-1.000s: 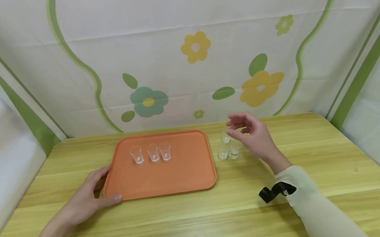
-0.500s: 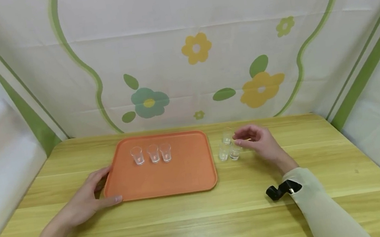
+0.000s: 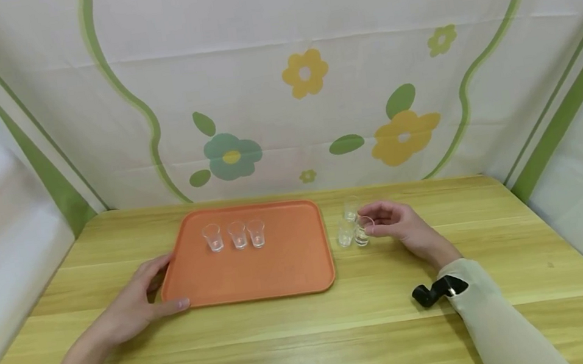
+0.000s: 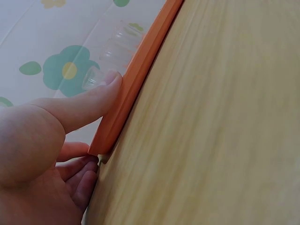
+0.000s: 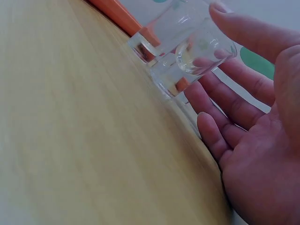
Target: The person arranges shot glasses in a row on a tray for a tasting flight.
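Note:
My left hand (image 3: 127, 308) grips the left end of an orange tray (image 3: 249, 277). In the left wrist view its thumb (image 4: 96, 101) lies on the tray's rim and the other fingers curl at the underside. On the tray, three clear shot glasses (image 3: 239, 238) stand upright in a row towards the back. To the right of it my right hand (image 3: 405, 231) has thumb and fingers around a clear shot glass (image 3: 362, 239), which stands upright on the table. Two more glasses are close by, one beside it (image 3: 345, 236) and one behind (image 3: 350, 206).
A wooden table (image 3: 291, 348) carries everything. Behind it hangs a pale cloth (image 3: 234, 79) with flower prints, and similar cloth closes off both sides. The tray's right edge lies a short way left of the three glasses on the table.
My right hand has come down from above the glasses on the table, and its thumb and fingers now surround the nearest right one. My left hand and the tray have stayed put.

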The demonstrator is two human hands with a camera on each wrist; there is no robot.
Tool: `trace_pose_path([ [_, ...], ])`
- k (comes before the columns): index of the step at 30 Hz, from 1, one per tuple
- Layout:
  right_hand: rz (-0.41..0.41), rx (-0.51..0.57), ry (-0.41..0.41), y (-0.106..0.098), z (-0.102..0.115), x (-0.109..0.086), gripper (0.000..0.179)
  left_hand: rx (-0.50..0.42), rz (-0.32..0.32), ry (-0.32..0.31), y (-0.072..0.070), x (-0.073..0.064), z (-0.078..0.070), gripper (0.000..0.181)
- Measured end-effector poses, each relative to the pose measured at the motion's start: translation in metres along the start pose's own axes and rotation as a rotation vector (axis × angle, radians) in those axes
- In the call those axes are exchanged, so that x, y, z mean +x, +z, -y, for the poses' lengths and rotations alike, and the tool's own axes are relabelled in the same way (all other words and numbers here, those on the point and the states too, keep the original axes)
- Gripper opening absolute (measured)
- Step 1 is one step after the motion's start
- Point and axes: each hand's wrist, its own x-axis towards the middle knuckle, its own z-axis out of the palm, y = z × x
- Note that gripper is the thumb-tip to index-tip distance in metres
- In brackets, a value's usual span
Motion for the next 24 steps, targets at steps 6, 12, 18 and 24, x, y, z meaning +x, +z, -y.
trace_pose_path([
  [6,0.028,-0.002,0.012,-0.0018,0.0006,0.0005,0.050,0.001,0.003,0.000,-0.0014,0.0001,-0.0016,0.102],
  [12,0.052,-0.014,0.041,-0.0040,0.0005,-0.0012,0.050,0.015,0.003,0.001,-0.0013,-0.0001,-0.0019,0.101],
  [18,0.056,-0.045,0.068,-0.0039,0.0000,-0.0017,0.048,0.024,0.002,0.001,-0.0015,-0.0003,-0.0012,0.101],
  [24,0.046,-0.058,0.079,-0.0033,-0.0020,-0.0014,0.047,0.023,0.003,-0.002,-0.0016,-0.0012,-0.0018,0.101],
])
